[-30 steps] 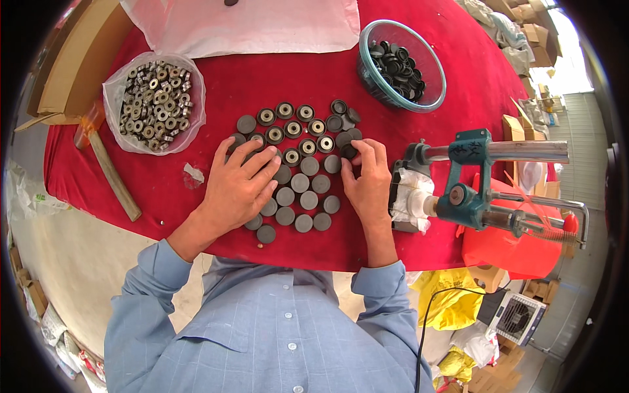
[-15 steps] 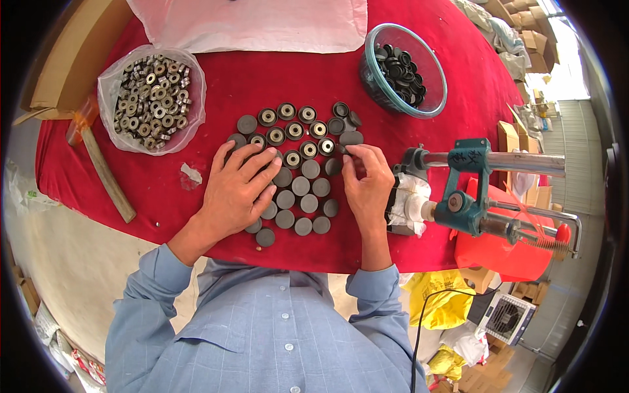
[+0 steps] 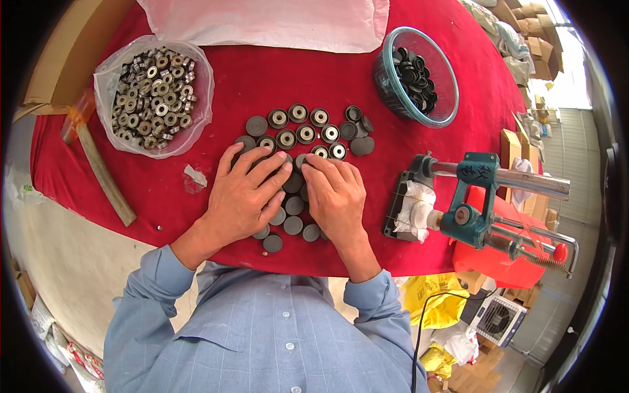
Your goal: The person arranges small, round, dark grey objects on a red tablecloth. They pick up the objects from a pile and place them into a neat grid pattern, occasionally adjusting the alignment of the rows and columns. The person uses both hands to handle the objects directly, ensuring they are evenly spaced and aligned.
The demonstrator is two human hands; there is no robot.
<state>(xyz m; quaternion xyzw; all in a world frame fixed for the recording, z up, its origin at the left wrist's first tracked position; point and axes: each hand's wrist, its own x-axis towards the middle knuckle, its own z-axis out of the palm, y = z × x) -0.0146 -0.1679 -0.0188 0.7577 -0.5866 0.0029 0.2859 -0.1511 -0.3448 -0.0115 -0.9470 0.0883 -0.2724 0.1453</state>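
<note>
Several round black caps [image 3: 293, 225] lie on the red tablecloth in front of me, plain sides up. Beyond them, other caps sit hollow side up with metal bearings [image 3: 305, 134] inside. My left hand [image 3: 252, 190] rests palm down over the left of the group, fingers spread and hiding some caps. My right hand [image 3: 337, 196] is in the middle of the group. Its thumb and fingertips close on one black cap [image 3: 301, 162], beside the left fingertips. A few loose caps [image 3: 362, 145] lie to the right of the bearing-filled ones.
A plastic-lined container of bearings [image 3: 157, 98] stands at the far left, beside a wooden-handled hammer [image 3: 105, 173]. A clear bowl [image 3: 452, 98] of black caps stands at the far right. On the right is a green hand press [image 3: 475, 196]. White sheeting [image 3: 262, 26] lies at the back.
My right hand has moved left with a cap from the right side of the group to beside my left fingertips. My left hand stays spread over the caps. The view has shifted slightly.
</note>
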